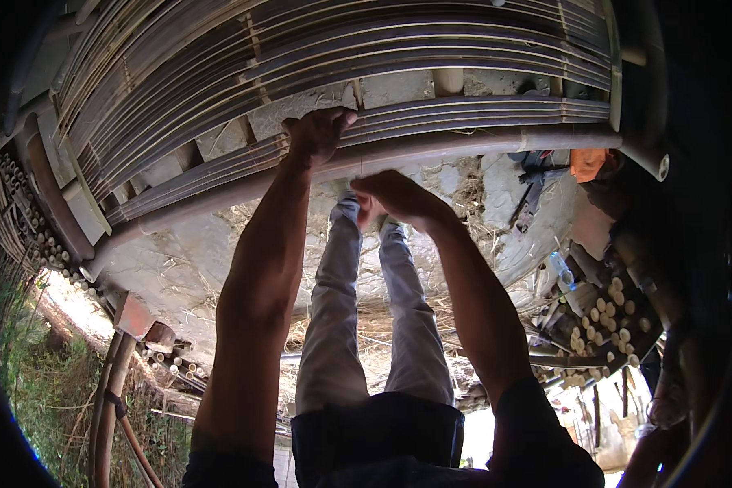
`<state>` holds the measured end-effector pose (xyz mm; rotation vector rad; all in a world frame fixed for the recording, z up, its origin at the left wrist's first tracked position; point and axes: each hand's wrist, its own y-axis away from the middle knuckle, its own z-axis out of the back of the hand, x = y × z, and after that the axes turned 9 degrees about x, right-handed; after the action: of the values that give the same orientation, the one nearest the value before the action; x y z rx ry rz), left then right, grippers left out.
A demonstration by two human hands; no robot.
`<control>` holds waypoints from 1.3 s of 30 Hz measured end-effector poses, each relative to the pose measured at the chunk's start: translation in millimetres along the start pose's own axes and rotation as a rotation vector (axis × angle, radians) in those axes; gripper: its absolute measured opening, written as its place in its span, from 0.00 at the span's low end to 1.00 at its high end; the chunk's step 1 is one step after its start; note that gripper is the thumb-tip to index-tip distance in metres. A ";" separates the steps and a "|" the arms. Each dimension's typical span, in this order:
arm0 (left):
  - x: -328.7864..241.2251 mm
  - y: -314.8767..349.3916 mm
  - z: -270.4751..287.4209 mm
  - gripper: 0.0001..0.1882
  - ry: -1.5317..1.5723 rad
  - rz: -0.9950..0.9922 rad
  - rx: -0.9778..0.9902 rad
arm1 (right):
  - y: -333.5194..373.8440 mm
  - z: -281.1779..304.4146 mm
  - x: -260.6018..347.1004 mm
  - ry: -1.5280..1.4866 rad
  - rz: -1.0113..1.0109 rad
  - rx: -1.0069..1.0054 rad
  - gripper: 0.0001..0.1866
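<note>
A large frame of long bamboo slats (464,120) spans the upper view, edged on the near side by a thick bamboo pole (480,145). My left hand (319,132) is closed over the near band of slats, its fingers curled; what they grip is hidden. Just below the pole, to the right, my right hand (398,198) is closed with its fingertips bent in. A thin strand (361,150), wire or cord, runs from the slats down across the pole to these fingertips. The right fingers are partly hidden behind the hand.
Cut bamboo pieces (606,321) are stacked at the right, near a clear plastic bottle (559,268). An orange cloth or bag (590,164) and dark tools (530,191) lie beyond. More bamboo ends (37,220) are piled at left. Straw litters the ground (187,260).
</note>
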<state>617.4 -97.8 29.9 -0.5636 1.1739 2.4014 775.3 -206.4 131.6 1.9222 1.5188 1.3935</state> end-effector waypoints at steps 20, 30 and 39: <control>-0.1 4.4 4.6 0.20 -0.053 -0.038 -0.095 | 112.3 34.2 -10.0 0.760 0.301 -0.479 0.02; 19.3 -5.8 -19.8 0.15 -0.143 -0.163 -0.290 | 143.8 -14.5 18.6 0.819 0.334 -0.513 0.32; -45.6 4.4 2.7 0.14 -0.075 -0.164 -0.502 | 153.7 174.8 -188.9 -0.853 0.309 -0.820 0.41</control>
<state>652.6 -106.3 57.9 -0.6801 0.4630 2.5448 1013.9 -377.2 70.4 1.8166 0.2039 0.8537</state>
